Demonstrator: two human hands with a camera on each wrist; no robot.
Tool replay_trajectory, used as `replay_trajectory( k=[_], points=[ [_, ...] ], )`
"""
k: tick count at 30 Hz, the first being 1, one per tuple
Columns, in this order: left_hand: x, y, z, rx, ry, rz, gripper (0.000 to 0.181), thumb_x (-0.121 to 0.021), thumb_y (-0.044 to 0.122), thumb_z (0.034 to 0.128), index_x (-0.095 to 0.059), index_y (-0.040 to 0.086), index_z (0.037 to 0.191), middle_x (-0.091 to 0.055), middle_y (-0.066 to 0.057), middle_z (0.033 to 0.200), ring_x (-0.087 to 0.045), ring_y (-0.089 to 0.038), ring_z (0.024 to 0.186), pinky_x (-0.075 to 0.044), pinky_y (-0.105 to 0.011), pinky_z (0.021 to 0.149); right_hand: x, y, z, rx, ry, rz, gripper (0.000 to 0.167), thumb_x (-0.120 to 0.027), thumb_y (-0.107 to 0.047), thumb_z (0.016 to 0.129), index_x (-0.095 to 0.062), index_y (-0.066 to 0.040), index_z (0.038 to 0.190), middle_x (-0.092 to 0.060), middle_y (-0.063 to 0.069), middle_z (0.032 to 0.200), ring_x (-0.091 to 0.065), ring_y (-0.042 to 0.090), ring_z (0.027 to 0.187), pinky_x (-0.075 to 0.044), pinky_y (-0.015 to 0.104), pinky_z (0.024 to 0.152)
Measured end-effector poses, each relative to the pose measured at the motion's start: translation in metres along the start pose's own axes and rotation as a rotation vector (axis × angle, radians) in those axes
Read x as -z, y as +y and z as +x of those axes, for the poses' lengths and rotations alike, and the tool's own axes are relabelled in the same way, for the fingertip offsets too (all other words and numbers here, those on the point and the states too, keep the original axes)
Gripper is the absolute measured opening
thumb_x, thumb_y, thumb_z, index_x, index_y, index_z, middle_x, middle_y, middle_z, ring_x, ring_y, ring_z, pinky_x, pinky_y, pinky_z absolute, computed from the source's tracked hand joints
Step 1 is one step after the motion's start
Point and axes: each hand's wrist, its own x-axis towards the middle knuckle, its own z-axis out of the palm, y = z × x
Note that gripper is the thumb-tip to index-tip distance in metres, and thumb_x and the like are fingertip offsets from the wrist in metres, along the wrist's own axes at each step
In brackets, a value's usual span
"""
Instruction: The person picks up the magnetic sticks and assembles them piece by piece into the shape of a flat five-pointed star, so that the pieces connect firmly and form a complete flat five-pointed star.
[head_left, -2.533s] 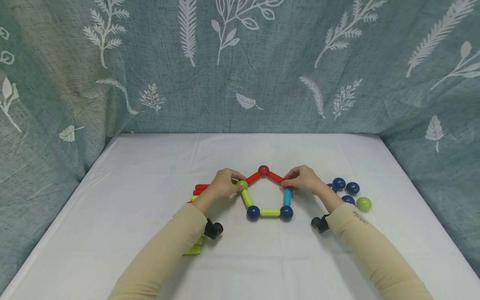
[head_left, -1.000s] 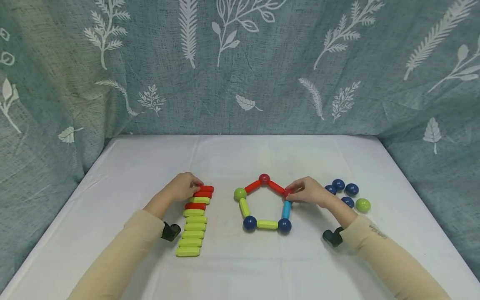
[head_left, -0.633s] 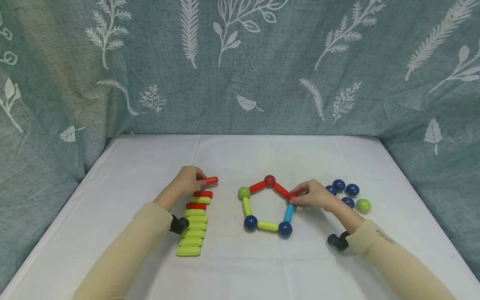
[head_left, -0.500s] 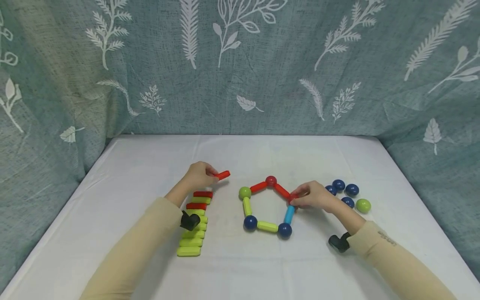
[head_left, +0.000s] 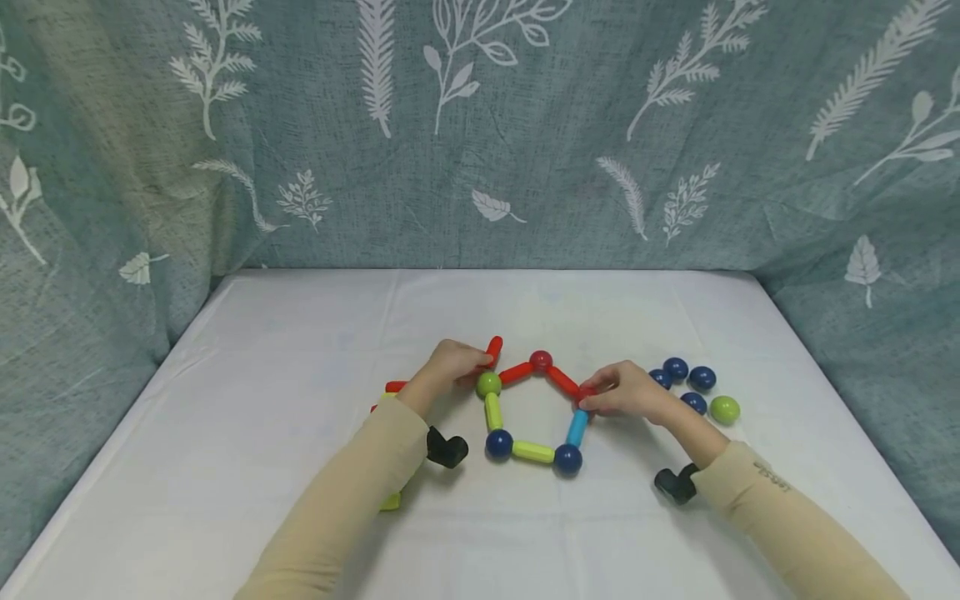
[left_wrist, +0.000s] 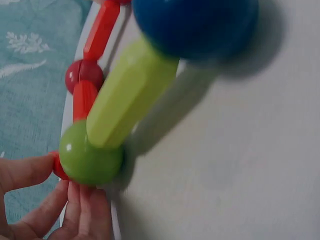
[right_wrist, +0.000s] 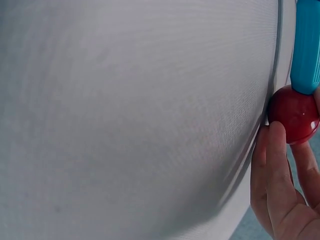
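A five-sided ring of coloured rods and balls lies on the table. At its left corner is a green ball [head_left: 489,384], and a dark red ball [head_left: 541,361] forms the far corner. My left hand [head_left: 452,362] pinches a loose red rod [head_left: 494,348], whose near end is at the green ball; whether they touch I cannot tell. With its fingertips my right hand [head_left: 626,390] grips the red ball [right_wrist: 295,115] at the right corner, where a light blue rod [head_left: 577,428] joins. Two dark blue balls and a yellow-green rod [head_left: 533,452] make the near side.
Left of the ring, a column of red and yellow-green rods [head_left: 390,502] is mostly hidden under my left arm. Several dark blue balls [head_left: 702,378] and a loose green ball [head_left: 725,410] lie beyond my right wrist. A patterned curtain [head_left: 480,167] stands behind the table.
My left hand left the ring, took the top red rod from the column and carried it right to the green ball. My right hand stayed on the red ball; the ring shifted slightly.
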Motion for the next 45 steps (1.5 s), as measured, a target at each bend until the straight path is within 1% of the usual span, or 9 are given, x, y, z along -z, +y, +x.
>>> replay_trajectory(
  k=[5,15,19,23,26,30,32,39,45],
  points=[
    [-0.004,0.0,-0.003,0.044,0.031,-0.017,0.027,-0.063,0.013,0.085,-0.062,-0.004,0.105,-0.059,-0.01,0.095,-0.053,-0.017,0.081,-0.049,-0.027,0.077,0.0,0.0,0.0,0.005,0.007,0.001,0.034,-0.074,-0.019,0.077,-0.066,0.0,0.103,-0.065,0.008,0.092,-0.059,0.014,0.072,-0.052,0.028,0.069],
    [-0.006,-0.004,-0.006,0.028,0.014,-0.088,0.024,-0.061,0.007,0.0844,-0.06,-0.007,0.104,-0.054,-0.006,0.083,-0.052,-0.013,0.072,-0.052,-0.027,0.073,-0.001,-0.001,-0.001,-0.006,0.013,0.011,0.033,-0.074,-0.018,0.076,-0.066,0.0,0.103,-0.064,0.008,0.092,-0.059,0.013,0.071,-0.052,0.028,0.068],
    [-0.005,-0.005,-0.009,-0.004,0.009,0.016,0.031,-0.062,0.013,0.0851,-0.057,-0.003,0.111,-0.056,-0.009,0.093,-0.054,-0.016,0.079,-0.051,-0.028,0.075,-0.002,-0.001,-0.001,-0.004,0.005,0.011,0.033,-0.073,-0.018,0.077,-0.066,0.0,0.103,-0.064,0.008,0.091,-0.059,0.014,0.071,-0.052,0.028,0.068],
    [0.0,-0.009,-0.019,-0.176,0.016,0.254,0.035,-0.065,0.019,0.0838,-0.054,0.002,0.112,-0.057,-0.011,0.097,-0.055,-0.019,0.076,-0.05,-0.025,0.066,-0.001,-0.001,0.001,0.001,-0.004,0.002,0.034,-0.072,-0.018,0.078,-0.065,0.0,0.106,-0.064,0.009,0.095,-0.059,0.015,0.072,-0.052,0.029,0.069],
    [0.002,-0.012,-0.028,-0.366,0.024,0.392,0.024,-0.066,0.015,0.0821,-0.059,0.003,0.102,-0.06,-0.01,0.092,-0.055,-0.02,0.073,-0.048,-0.025,0.061,0.0,-0.001,0.003,-0.009,0.002,-0.017,0.036,-0.07,-0.018,0.08,-0.064,-0.001,0.111,-0.063,0.012,0.102,-0.059,0.015,0.074,-0.052,0.03,0.07],
    [0.003,-0.018,-0.037,-0.543,0.028,0.535,0.011,-0.067,0.009,0.0818,-0.066,0.005,0.092,-0.061,-0.006,0.085,-0.053,-0.019,0.075,-0.047,-0.026,0.065,0.004,-0.006,0.012,-0.037,0.02,-0.035,0.04,-0.069,-0.018,0.081,-0.061,-0.002,0.116,-0.06,0.015,0.108,-0.059,0.017,0.078,-0.05,0.031,0.073],
    [0.002,-0.021,-0.041,-0.576,0.033,0.596,0.012,-0.067,0.01,0.082,-0.066,0.005,0.093,-0.06,-0.004,0.08,-0.051,-0.018,0.074,-0.046,-0.025,0.065,0.007,-0.008,0.018,-0.055,0.03,-0.019,0.042,-0.069,-0.017,0.08,-0.059,-0.002,0.118,-0.06,0.015,0.108,-0.058,0.018,0.079,-0.049,0.03,0.074],
    [0.0,-0.026,-0.056,-0.602,0.047,0.691,0.01,-0.069,0.013,0.0808,-0.063,0.006,0.086,-0.052,-0.002,0.067,-0.048,-0.017,0.064,-0.042,-0.023,0.057,0.009,-0.015,0.038,-0.09,0.062,0.076,0.043,-0.068,-0.014,0.082,-0.055,0.001,0.119,-0.06,0.017,0.109,-0.059,0.019,0.087,-0.051,0.028,0.076],
    [-0.004,-0.03,-0.065,-0.695,0.081,0.751,0.014,-0.067,0.01,0.0814,-0.057,0.007,0.073,-0.045,-0.001,0.057,-0.043,-0.014,0.053,-0.034,-0.02,0.048,0.005,-0.02,0.048,-0.095,0.097,0.028,0.041,-0.068,-0.021,0.083,-0.057,0.0,0.117,-0.06,0.015,0.105,-0.056,0.017,0.079,-0.049,0.025,0.07]
  ],
)
